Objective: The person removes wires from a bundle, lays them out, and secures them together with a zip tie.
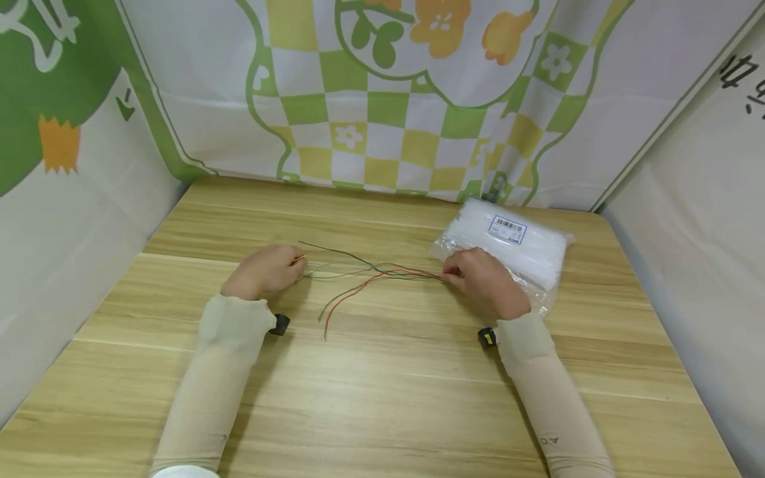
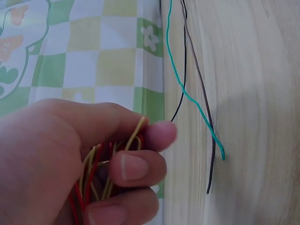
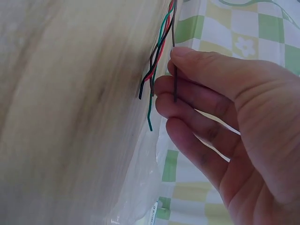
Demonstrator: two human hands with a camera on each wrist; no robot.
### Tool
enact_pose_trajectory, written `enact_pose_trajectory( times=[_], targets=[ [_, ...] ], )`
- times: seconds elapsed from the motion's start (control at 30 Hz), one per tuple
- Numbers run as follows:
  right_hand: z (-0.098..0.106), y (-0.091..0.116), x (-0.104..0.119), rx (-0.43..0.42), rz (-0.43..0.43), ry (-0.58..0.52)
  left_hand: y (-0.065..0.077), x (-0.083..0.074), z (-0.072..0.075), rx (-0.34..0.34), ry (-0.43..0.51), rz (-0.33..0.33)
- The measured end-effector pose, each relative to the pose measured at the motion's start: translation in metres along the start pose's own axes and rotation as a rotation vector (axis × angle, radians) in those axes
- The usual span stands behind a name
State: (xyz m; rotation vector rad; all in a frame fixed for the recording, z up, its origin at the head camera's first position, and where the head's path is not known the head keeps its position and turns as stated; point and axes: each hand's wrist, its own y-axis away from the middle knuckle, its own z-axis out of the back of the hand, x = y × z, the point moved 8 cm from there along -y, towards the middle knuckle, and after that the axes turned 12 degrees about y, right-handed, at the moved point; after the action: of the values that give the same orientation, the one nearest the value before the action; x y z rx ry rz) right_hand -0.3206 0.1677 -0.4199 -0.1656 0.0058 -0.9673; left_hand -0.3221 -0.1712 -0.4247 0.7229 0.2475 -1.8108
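In the left wrist view, my left hand [image 2: 117, 154] holds a folded bundle of red and yellow wires [image 2: 140, 125], fingers curled round it. My right hand [image 3: 225, 112] pinches the end of a dark brown wire [image 3: 174, 30] between thumb and fingertips. Beside those fingertips hang the ends of a green wire [image 3: 150, 117], a black wire [image 3: 141, 90] and a red one. Across the tabletop between both hands, loose wires [image 1: 412, 271] fan out to the left. A green end [image 2: 201, 112] and a brown end [image 2: 205, 91] lie to the right of my left hand.
A clear plastic bag of white contents with a barcode label [image 1: 507, 229] lies behind and partly under my right hand. The wooden table [image 1: 382, 411] is bordered by a checked, flowered curtain [image 1: 382, 133] at the back and white fabric on both sides.
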Motion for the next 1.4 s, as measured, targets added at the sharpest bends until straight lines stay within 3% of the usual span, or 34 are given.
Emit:
enact_pose_trajectory(
  times=[0.37, 0.63, 1.07, 1.4],
  targets=[
    [0.012, 0.002, 0.001, -0.054, -0.049, -0.021, -0.008, -0.022, -0.01, -0.052, -0.087, -0.091],
    [0.018, 0.0, 0.01, -0.064, -0.003, -0.014, -0.01, -0.034, -0.022, -0.047, -0.084, -0.116],
    [0.029, -0.001, 0.033, -0.066, 0.062, -0.029, -0.013, -0.057, -0.035, -0.063, -0.159, -0.176],
    [0.033, -0.001, 0.052, -0.091, 0.114, -0.017, -0.012, -0.078, -0.052, -0.075, -0.196, -0.289]
  ],
)
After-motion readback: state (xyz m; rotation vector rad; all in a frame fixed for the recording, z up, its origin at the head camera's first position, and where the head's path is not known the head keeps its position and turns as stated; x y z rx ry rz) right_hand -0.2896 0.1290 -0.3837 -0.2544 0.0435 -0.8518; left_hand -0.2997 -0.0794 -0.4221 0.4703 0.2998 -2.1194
